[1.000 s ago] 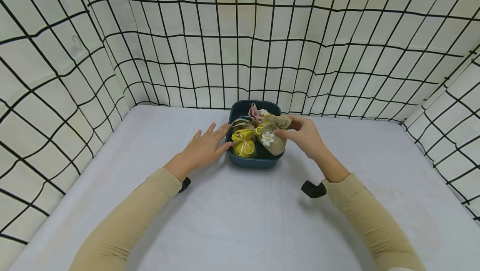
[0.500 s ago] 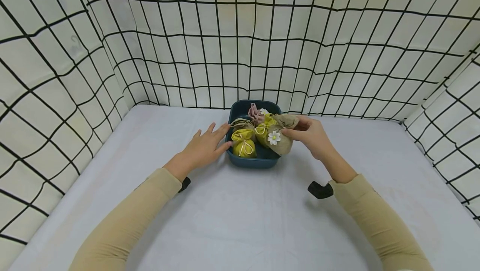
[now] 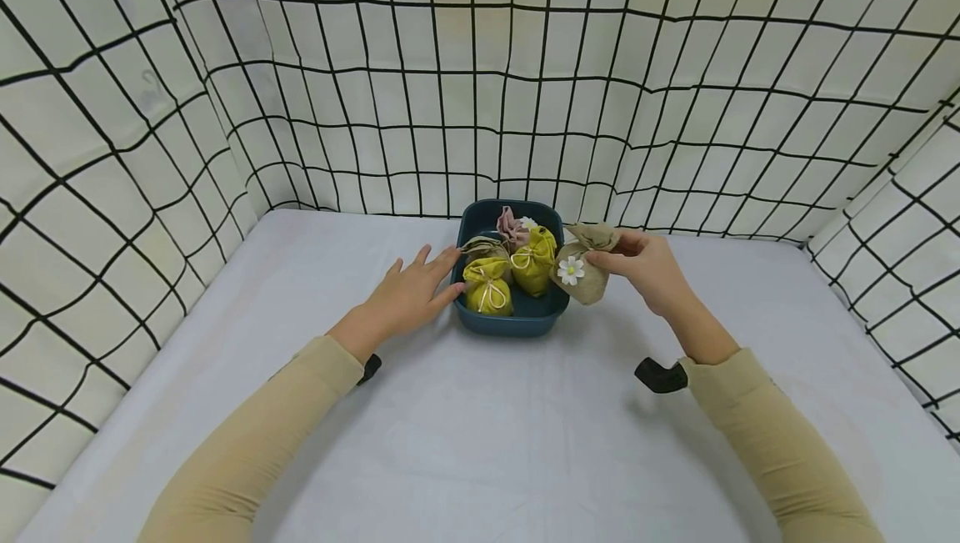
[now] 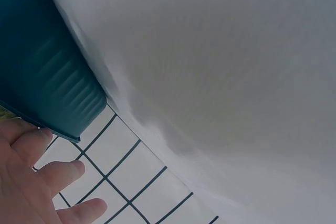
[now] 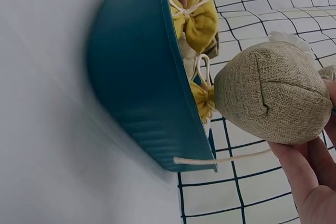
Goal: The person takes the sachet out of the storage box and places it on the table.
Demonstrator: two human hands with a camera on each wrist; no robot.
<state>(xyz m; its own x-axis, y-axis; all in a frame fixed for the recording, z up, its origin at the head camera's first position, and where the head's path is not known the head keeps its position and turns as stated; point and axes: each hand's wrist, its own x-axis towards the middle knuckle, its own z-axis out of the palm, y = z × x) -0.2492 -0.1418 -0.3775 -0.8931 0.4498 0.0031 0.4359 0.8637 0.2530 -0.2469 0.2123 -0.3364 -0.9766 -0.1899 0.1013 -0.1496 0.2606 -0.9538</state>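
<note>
My right hand (image 3: 648,269) pinches the gathered neck of a beige cloth pouch (image 3: 588,283) with a white flower on it. The pouch hangs just off the right rim of a blue plastic basin (image 3: 510,325); its stitched bottom fills much of the right wrist view. Straight-fingered, my left hand (image 3: 408,294) touches the basin's left rim. Inside the basin lie a yellow pouch (image 3: 489,297) with a white bow at the front left, another yellow pouch (image 3: 534,268) on the right, a beige pouch (image 3: 486,248) behind, and a pink pouch (image 3: 510,226) at the back.
A white cloth surface (image 3: 480,443) lies under the basin. Behind it and along both sides rise white walls covered by a black grid (image 3: 420,101). Black wrist pieces, such as the right one (image 3: 662,375), show below the sleeves.
My right hand has drawn the beige flowered pouch rightward, from over the basin to beyond its right rim, uncovering the yellow pouch there. The left hand has stayed still.
</note>
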